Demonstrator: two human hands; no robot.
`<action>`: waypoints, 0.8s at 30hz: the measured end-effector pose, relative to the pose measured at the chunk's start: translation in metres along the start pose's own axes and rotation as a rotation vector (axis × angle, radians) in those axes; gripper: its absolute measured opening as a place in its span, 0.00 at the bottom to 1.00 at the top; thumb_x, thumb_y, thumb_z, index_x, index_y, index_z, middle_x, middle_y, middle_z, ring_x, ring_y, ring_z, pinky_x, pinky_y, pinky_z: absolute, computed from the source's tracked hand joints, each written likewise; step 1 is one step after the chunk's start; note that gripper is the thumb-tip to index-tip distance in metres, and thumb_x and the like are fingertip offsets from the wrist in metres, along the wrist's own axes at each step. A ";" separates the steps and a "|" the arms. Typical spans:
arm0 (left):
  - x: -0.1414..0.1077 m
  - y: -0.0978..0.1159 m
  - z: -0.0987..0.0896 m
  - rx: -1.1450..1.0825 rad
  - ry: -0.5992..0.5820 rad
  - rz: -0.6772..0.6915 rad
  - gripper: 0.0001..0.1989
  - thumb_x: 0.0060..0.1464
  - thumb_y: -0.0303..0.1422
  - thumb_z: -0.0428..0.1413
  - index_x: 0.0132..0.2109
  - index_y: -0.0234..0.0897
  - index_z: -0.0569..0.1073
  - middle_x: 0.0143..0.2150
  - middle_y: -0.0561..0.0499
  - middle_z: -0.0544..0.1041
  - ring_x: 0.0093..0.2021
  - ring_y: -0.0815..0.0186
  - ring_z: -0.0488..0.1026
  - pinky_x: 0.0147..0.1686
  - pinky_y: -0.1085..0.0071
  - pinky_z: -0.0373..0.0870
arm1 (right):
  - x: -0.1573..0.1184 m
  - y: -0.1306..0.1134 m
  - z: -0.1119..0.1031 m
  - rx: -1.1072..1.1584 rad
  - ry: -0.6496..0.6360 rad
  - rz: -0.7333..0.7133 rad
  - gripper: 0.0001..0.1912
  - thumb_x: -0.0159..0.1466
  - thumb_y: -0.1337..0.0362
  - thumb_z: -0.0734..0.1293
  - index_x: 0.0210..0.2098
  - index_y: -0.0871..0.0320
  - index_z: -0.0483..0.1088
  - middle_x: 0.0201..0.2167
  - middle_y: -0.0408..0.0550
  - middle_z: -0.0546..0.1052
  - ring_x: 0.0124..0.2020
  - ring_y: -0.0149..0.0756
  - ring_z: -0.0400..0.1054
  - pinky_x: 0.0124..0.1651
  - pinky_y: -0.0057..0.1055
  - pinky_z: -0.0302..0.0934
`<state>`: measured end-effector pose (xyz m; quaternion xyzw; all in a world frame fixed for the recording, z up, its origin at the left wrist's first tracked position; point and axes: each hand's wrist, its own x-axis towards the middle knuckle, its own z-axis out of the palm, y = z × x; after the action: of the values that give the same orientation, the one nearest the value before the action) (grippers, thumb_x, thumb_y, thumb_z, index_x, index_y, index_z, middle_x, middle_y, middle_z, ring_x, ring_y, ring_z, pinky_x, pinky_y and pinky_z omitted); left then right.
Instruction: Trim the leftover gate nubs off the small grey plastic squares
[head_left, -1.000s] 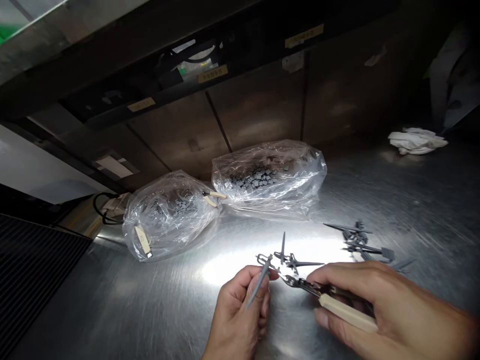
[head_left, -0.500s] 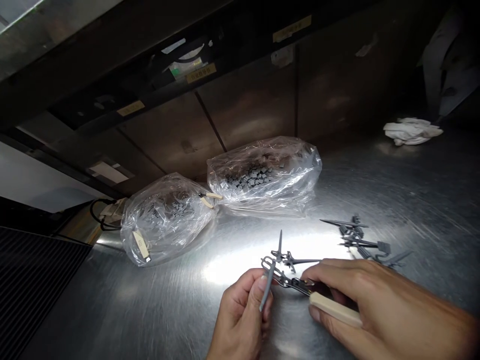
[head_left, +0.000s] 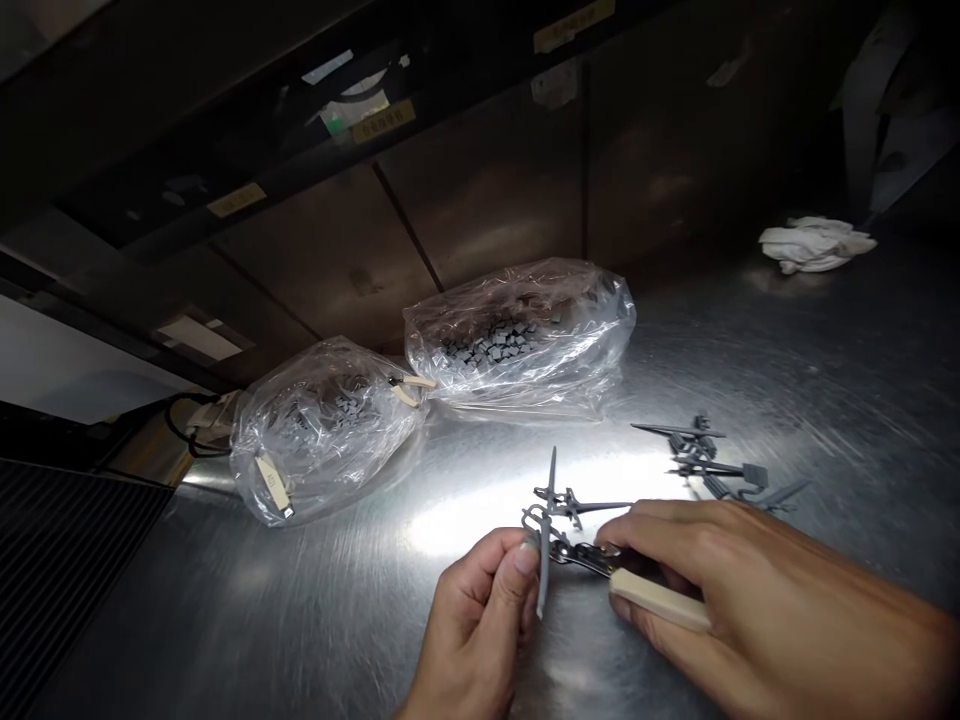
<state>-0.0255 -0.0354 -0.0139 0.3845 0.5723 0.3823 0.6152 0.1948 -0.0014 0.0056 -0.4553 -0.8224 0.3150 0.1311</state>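
Grey part (head_left: 544,572), pinched in left hand (head_left: 480,615), lies lengthwise near-to-far; right hand (head_left: 724,570) grips nippers (head_left: 637,590), tips just right of left hand.

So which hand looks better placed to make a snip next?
Probably the right hand: it grips the cream-handled metal cutters, with their tips close against the slender grey plastic piece. The left hand pinches that piece and has no cutters.

Nippers (head_left: 660,600) at a gray part (head_left: 544,572)
Left hand (head_left: 480,620) pinches it; right hand (head_left: 739,585) grips the nippers; clear bags (head_left: 585,345) lie far left.
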 end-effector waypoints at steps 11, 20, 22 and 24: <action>-0.001 0.004 0.000 -0.034 -0.024 -0.067 0.29 0.53 0.60 0.62 0.34 0.36 0.74 0.22 0.61 0.58 0.21 0.75 0.50 0.22 0.73 0.48 | 0.002 -0.003 -0.007 0.041 -0.068 0.031 0.09 0.68 0.59 0.64 0.38 0.51 0.76 0.34 0.47 0.80 0.31 0.40 0.73 0.35 0.35 0.64; 0.002 -0.005 -0.003 -0.094 -0.044 -0.111 0.27 0.56 0.57 0.62 0.31 0.37 0.69 0.21 0.62 0.57 0.20 0.77 0.49 0.20 0.75 0.46 | 0.003 -0.005 -0.009 0.047 -0.095 0.065 0.07 0.66 0.61 0.65 0.32 0.51 0.74 0.28 0.45 0.79 0.29 0.41 0.73 0.36 0.36 0.61; 0.002 -0.004 -0.002 -0.133 -0.053 -0.126 0.27 0.56 0.56 0.63 0.30 0.38 0.67 0.22 0.62 0.58 0.19 0.77 0.49 0.19 0.76 0.45 | 0.005 -0.005 -0.009 0.057 -0.127 0.083 0.10 0.66 0.60 0.64 0.29 0.51 0.71 0.27 0.43 0.78 0.28 0.39 0.73 0.35 0.36 0.61; 0.003 -0.002 -0.001 -0.168 -0.058 -0.131 0.26 0.55 0.56 0.64 0.31 0.37 0.68 0.22 0.62 0.58 0.19 0.78 0.48 0.19 0.76 0.45 | 0.005 -0.004 -0.011 0.085 -0.133 0.089 0.12 0.68 0.58 0.63 0.28 0.51 0.71 0.28 0.43 0.79 0.29 0.38 0.73 0.35 0.35 0.61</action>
<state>-0.0260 -0.0337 -0.0164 0.3044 0.5440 0.3765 0.6853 0.1945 0.0056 0.0160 -0.4636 -0.7940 0.3848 0.0811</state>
